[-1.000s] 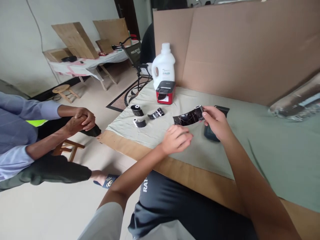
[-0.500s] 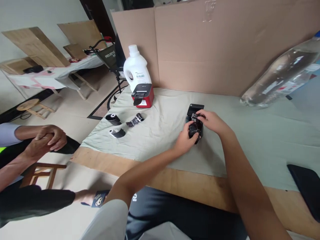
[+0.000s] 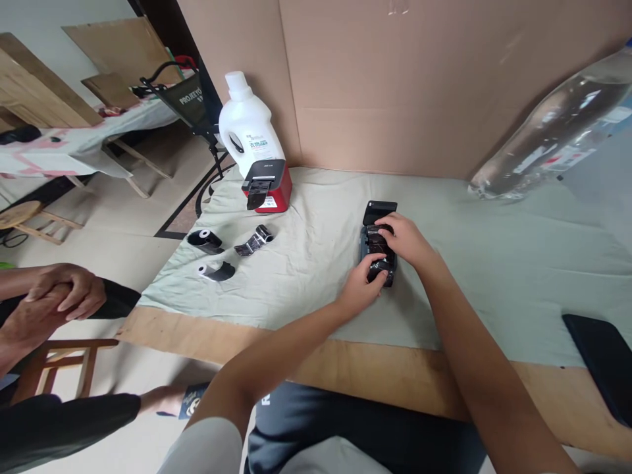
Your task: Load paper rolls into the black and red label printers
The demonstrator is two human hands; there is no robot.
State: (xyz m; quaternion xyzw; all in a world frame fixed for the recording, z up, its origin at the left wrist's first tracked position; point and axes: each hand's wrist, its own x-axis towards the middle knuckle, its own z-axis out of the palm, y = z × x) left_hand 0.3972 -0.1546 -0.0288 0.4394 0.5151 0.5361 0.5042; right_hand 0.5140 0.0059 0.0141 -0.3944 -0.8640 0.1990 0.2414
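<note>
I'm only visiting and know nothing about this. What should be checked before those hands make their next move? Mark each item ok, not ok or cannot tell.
1. Left hand on the black film: ok, fingers touch its near part.
2. Right hand on it too: ok, fingertips are at its far part.
3. Flap raised: ok, it stands open beyond the fingers.
4. Film seated properly in the dark device: cannot tell, the hands cover too much.
5. Three loose rolls away from the hands: ok, they lie apart, to the left.
6. Those rolls neatly wound: not ok, film trails loose.
</note>
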